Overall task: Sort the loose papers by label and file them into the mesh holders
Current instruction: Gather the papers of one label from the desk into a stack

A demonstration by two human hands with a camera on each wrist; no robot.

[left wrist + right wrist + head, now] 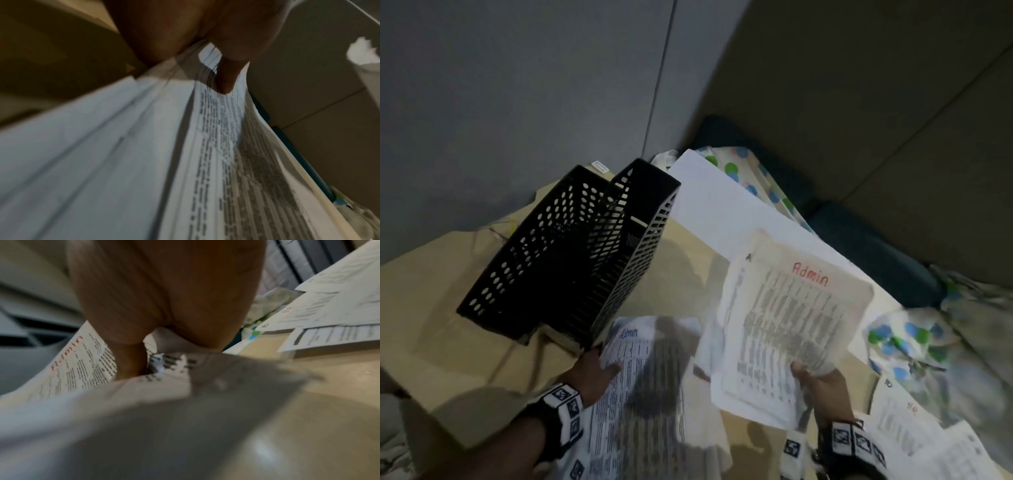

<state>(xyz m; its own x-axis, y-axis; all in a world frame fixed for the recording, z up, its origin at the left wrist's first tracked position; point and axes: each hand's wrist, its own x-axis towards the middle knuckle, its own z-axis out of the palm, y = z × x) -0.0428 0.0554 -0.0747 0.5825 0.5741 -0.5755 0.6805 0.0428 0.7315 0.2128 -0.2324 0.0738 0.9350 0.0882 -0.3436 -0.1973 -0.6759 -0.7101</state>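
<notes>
— Held what?
— Red "Admin" sheets [791, 308], pinched at the bottom edge by the right hand [822, 380]. Blue "Admin" sheets [640, 377], gripped by the left hand [594, 375], thumb on top.
— Where?
— Up over the tan table [448, 308], just beside the black mesh holders [571, 253]. More loose papers [914, 438] at the right.
— Which step?
— Probably matching labels. Next, likely: stacked together, edges squared, slid into one holder.

A home bedroom: dotted bedsheet [743, 171] and dark pillow [873, 253] against plain walls.
</notes>
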